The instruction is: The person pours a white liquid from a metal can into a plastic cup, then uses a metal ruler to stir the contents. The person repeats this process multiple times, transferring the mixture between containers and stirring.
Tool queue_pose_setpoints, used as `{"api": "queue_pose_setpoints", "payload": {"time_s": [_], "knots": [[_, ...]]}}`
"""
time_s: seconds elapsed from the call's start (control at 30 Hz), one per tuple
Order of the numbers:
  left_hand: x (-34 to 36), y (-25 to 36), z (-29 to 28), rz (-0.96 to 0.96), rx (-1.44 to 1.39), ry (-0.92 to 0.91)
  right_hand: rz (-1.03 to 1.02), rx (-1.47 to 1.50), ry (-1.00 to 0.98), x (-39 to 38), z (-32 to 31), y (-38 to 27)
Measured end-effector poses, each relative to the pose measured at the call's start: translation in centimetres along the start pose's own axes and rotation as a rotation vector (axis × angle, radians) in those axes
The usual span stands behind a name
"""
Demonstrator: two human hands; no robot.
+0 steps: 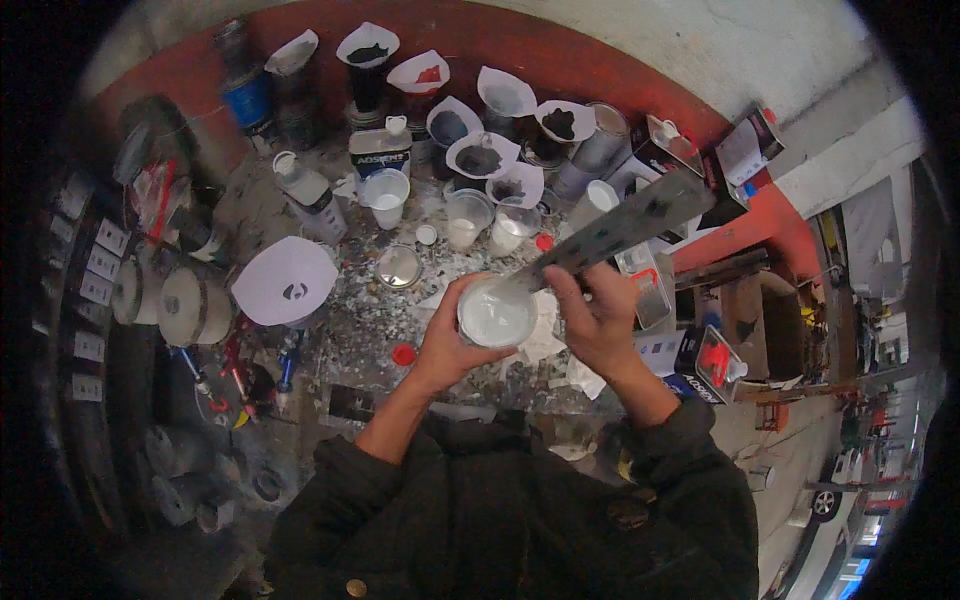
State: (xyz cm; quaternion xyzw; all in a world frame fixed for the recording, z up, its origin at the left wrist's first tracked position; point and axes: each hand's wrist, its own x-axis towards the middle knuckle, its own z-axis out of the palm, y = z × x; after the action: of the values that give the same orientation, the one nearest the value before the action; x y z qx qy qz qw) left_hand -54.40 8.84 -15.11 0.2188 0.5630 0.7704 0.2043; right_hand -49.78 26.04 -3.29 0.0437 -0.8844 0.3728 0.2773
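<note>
Behind everything we see a wall (560, 50) with a broad red band, and in front of it our paint-spattered workbench (340, 350). Along the back of the bench, paper cone strainers stand in a cluster, several stained dark and one red (420, 73). A larger white paper cone (287, 280) sits apart at the left, and a rectangular metal can (708, 360) stands to the right, beyond our right forearm. Our right hand (603, 315) grips a long, flat, smeared mixing stick (635, 222), which slants up and away to the right; its lower end reaches the mouth of the cup, though we cannot tell how deep it goes. Our left hand (445, 335) is curled around that plastic cup (498, 315), which holds whitish liquid and is raised over the front middle of the bench. Farther back stand other plastic cups (466, 222). Smaller still, a round metal lid (400, 267) lies behind our left hand, and a red cap (404, 355) lies just left of it.
</note>
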Motion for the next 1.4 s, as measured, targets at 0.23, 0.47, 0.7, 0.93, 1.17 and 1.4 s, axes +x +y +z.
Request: {"api": "queue_pose_setpoints", "payload": {"time_s": [0.23,0.47,0.7,0.93,1.17,1.4], "knots": [[-0.2,-0.7,-0.1,0.001,-0.036,0.028,-0.019,0.042,-0.049,-2.7,0.6,-1.0],[-0.3,-0.5,0.1,-0.05,-0.02,0.0,0.141,0.181,0.053,1.5,-2.2,-3.4],[0.0,0.8,0.3,0.039,0.059,0.019,-0.01,-0.015,0.011,-0.5,0.4,1.8],[0.0,-0.1,0.2,0.002,0.03,0.096,0.058,-0.031,0.078,-2.5,-0.2,-2.3],[-0.1,0.1,0.1,0.062,0.083,0.008,0.081,-0.006,0.195,-0.8,-3.2,-4.5],[0.8,2.7,-1.5,0.031,0.018,-0.259,0.188,0.062,0.145,1.3,-3.8,-6.6]]}}
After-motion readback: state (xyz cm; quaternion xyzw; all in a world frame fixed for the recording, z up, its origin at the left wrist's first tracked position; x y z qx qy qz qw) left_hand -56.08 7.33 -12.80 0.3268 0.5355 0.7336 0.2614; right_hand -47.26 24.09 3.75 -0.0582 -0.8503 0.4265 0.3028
